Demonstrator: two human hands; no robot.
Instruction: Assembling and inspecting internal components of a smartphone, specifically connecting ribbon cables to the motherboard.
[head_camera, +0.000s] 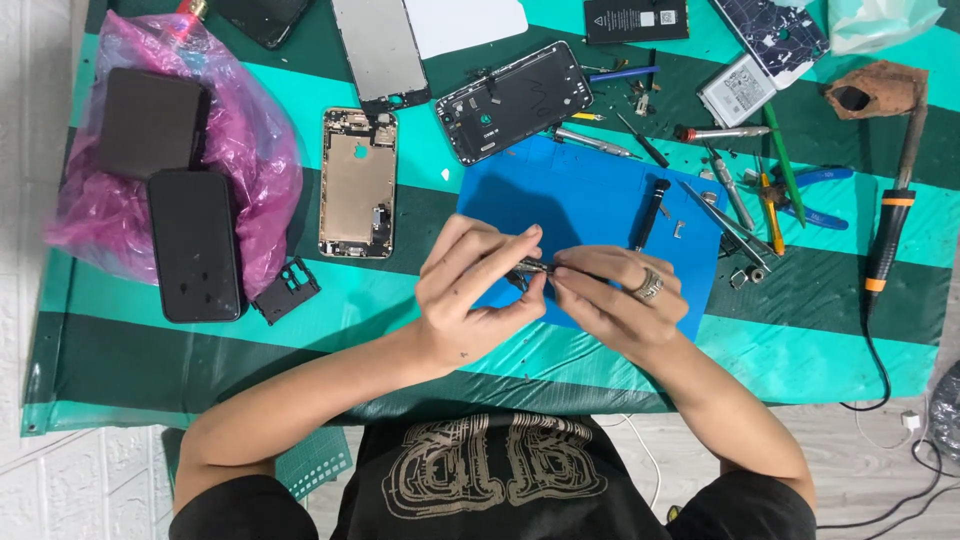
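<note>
Small dark metal part (527, 270), too tiny to identify, sits pinched between the fingertips of both hands just above the blue work mat (590, 200). The left hand (470, 290) curls closed around it from the left, thumb under and forefinger over; the right hand (615, 295), wearing a ring, closes on it from the other side. A black screwdriver (650, 213) lies on the mat just beyond the right hand. Farther back on the green striped counter (800, 350) lie a gold phone housing (358, 183) and a black phone frame (513, 101). Two dark phones (193, 243) rest on a pink plastic bag (250, 130) at the left, and a soldering iron (885, 235) lies well apart at the right.
</note>
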